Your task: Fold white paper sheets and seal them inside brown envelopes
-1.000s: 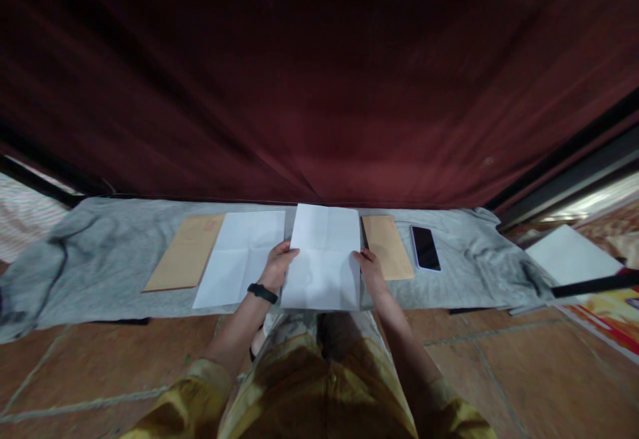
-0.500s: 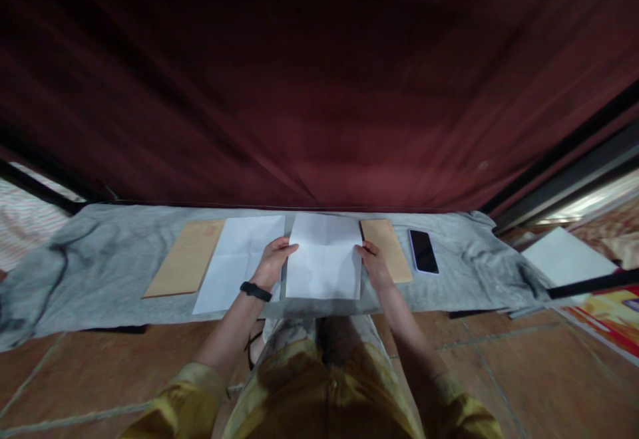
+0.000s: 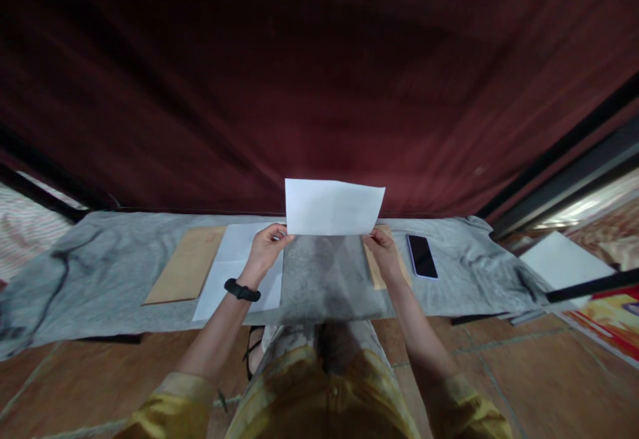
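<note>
A white sheet of paper (image 3: pixel 333 207) is held up off the cloth, tilted, with its lower edge toward me. My left hand (image 3: pixel 269 246) pinches its lower left corner between thumb and fingers. At the lower right corner, my right hand (image 3: pixel 384 251) is closed on the same sheet. Beneath my left hand lies another white sheet (image 3: pixel 224 279) with fold creases. A brown envelope (image 3: pixel 394 276) is partly covered by my right hand and forearm.
A larger brown envelope (image 3: pixel 186 266) lies at the left on the grey cloth (image 3: pixel 319 286). To the right rests a phone (image 3: pixel 423 257) with a dark screen. A dark red curtain (image 3: pixel 319 93) hangs behind the narrow surface, and metal bars (image 3: pixel 574 173) stand at the right.
Both hands have raised the sheet from the cloth and tilted it up, away from me. Grey cloth now shows where it lay. The hands have moved slightly apart.
</note>
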Demonstrator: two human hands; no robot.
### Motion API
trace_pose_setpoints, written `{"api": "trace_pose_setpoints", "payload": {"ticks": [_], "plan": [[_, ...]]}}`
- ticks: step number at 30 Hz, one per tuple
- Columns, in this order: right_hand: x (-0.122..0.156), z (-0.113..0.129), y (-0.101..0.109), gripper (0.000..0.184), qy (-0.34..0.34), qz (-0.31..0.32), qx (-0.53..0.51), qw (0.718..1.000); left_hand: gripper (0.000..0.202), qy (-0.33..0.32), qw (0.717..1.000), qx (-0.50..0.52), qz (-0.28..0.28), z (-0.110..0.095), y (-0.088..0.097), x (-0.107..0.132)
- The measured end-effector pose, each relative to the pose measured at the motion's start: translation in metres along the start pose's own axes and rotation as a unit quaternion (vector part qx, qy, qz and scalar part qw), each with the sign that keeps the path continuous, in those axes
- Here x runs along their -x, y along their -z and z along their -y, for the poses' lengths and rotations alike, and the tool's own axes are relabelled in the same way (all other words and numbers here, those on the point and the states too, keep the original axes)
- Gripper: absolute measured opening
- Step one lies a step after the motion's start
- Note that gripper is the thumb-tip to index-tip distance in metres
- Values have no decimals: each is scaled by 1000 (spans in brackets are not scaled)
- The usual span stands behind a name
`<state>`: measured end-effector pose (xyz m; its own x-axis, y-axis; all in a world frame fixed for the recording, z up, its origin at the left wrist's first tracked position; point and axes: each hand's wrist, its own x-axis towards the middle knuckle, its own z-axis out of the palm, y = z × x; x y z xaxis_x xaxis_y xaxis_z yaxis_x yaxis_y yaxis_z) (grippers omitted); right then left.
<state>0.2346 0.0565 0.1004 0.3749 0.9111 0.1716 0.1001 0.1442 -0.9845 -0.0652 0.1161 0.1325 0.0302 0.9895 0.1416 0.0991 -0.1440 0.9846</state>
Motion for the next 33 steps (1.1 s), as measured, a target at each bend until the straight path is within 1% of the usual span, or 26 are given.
{"api": "trace_pose_setpoints", "payload": {"ticks": [3,6,9,12,15,17,20,23,25,27,30,33], "plan": [[18,-21,-2,27,-36,16,-6,999,30,22,999,21,39,24,1,13],[38,-43,-5,31,-65,8,9,998,28,50,997,24,54,51,1,29],[58,-61,-4,30,-84,20,36,996,27,89,993,18,70,80,2,47],[76,-74,0,28,-82,44,39,995,25,82,994,-4,74,107,1,64],[87,-84,5,26,-78,56,41,995,24,77,994,-9,78,123,0,78],[91,-89,7,26,-71,50,45,995,25,69,995,-9,69,126,-2,84],[92,-92,6,27,-74,43,76,993,30,65,997,-13,40,121,-5,86],[90,-91,2,33,-71,33,124,989,39,106,994,-8,24,114,-9,84],[87,-89,0,35,-62,24,143,988,41,130,991,-14,15,112,-11,83],[85,-89,-3,34,-55,14,160,985,38,127,991,-44,-4,113,-12,82],[81,-89,-7,32,-52,-1,190,980,24,94,988,-118,-37,116,-13,81],[78,-90,-13,33,-60,-24,219,974,12,66,981,-178,-48,118,-13,80]]}}
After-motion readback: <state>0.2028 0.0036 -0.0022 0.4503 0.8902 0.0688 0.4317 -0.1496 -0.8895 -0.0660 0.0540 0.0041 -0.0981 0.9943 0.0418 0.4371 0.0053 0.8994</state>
